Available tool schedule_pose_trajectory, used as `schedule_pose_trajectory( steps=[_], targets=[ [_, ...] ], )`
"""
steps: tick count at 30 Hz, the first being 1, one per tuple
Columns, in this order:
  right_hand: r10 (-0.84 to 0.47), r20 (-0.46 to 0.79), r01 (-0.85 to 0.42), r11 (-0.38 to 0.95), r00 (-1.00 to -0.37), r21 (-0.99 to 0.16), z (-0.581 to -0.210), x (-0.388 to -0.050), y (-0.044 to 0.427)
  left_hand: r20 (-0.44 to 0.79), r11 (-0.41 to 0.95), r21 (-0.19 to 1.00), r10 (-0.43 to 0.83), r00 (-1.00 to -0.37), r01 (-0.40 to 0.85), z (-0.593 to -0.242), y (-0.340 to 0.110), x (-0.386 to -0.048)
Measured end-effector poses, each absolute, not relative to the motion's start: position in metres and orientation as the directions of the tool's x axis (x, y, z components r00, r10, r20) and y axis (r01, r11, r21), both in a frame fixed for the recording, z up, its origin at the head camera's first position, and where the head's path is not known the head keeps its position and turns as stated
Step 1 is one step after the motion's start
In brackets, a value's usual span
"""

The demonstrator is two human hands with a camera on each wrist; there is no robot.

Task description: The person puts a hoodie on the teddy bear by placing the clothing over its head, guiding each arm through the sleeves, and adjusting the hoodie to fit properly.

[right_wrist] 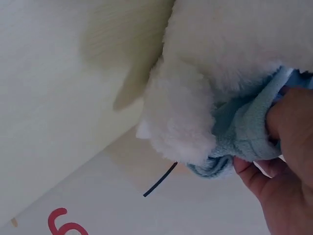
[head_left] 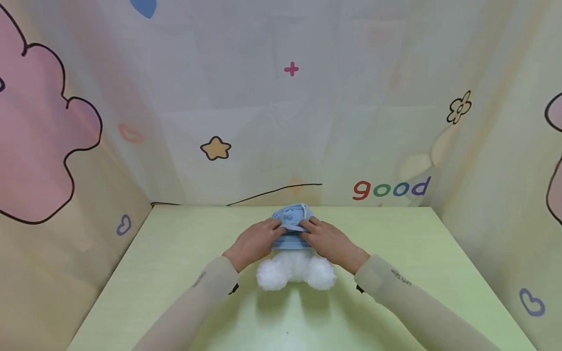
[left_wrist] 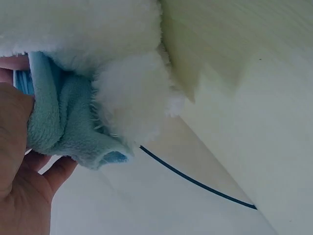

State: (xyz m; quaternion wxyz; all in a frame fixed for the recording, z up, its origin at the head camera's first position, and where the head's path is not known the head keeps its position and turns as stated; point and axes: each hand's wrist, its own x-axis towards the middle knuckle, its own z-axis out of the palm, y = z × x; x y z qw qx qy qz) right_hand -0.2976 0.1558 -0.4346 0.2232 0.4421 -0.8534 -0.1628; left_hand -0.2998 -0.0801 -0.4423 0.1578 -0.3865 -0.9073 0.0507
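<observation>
A white fluffy plush toy (head_left: 296, 265) lies on the table, its two round white legs toward the camera. Light blue cloth (head_left: 291, 241) covers its upper part, bunched at the far end. The left hand (head_left: 256, 242) grips the cloth's left side, the right hand (head_left: 331, 243) its right side. In the left wrist view, thumb and fingers of the left hand (left_wrist: 24, 161) pinch the blue fleecy cloth (left_wrist: 73, 122) beside white fur (left_wrist: 132, 93). In the right wrist view, the right hand (right_wrist: 288, 152) has its fingers round the cloth (right_wrist: 249, 125). The toy's head cannot be made out.
The pale green table (head_left: 175, 292) ends at a back curtain (head_left: 263, 97) printed with a star, a cross and the word "good". Printed curtains also stand on the left (head_left: 105, 185) and right (head_left: 505, 170) sides.
</observation>
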Motion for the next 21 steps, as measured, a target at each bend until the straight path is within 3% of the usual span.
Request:
schedule_pose_trajectory(
  steps=[6,12,21],
  targets=[
    [-0.818,0.244,-0.653,0.565,-0.520,0.504,-0.431,-0.301,0.152,0.198,0.694,-0.247,0.719,-0.666,0.676,-0.442,-0.076,-0.304],
    [-0.777,0.263,-0.634,0.623,-0.572,0.458,-0.426,-0.308,0.151,0.222,0.748,-0.236,0.663,-0.715,0.621,-0.439,-0.076,-0.306],
    [-0.764,0.289,-0.643,0.643,-0.578,0.416,-0.411,-0.324,0.155,0.237,0.749,-0.177,0.662,-0.711,0.639,-0.429,-0.080,-0.326]
  ],
)
